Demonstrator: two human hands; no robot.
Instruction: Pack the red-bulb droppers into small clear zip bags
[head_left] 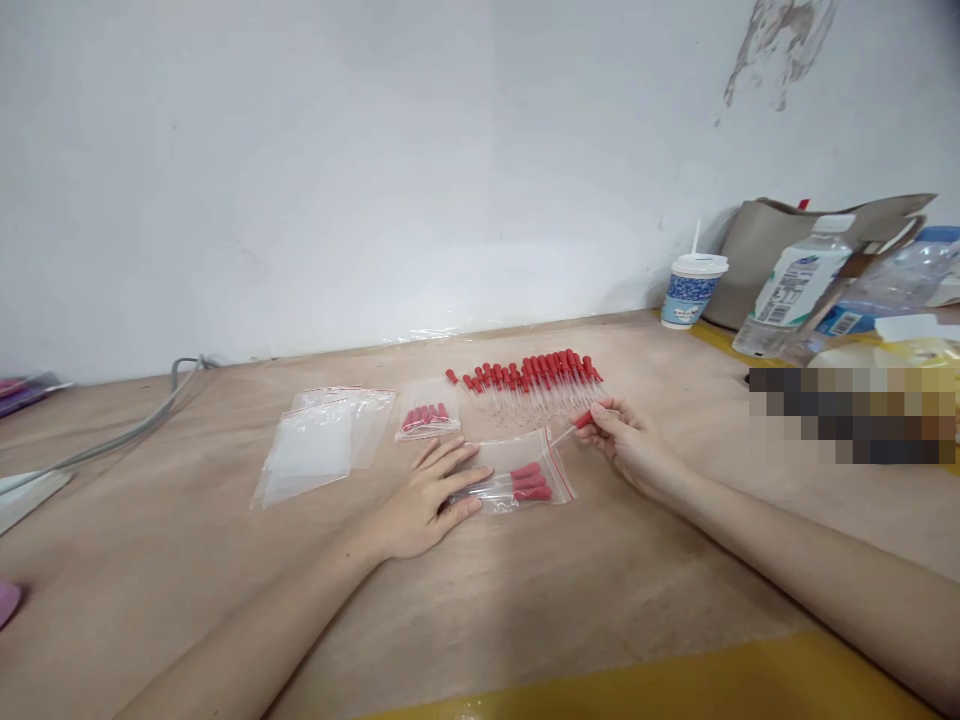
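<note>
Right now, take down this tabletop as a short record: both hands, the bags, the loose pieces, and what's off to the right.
left hand: palm down, resting on near bag
right hand: holding red-bulbed dropper, stem at near bag's red-striped end
near bag contents: three red bulbs visible
far bag: several red-bulbed pieces inside
flat bags: overlapping, at left
loose droppers: rowed, bulbs toward wall
right side: lidded cup, bottle

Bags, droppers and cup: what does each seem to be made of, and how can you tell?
Bags: thin, glossy plastic, probably; wrinkled highlights, see-through sides. Droppers: opaque, dullish red bulbs, probably rubber; clear stems, glass or plastic, can't tell. Cup: printed, perhaps paper; smooth white lid, likely plastic.
</note>
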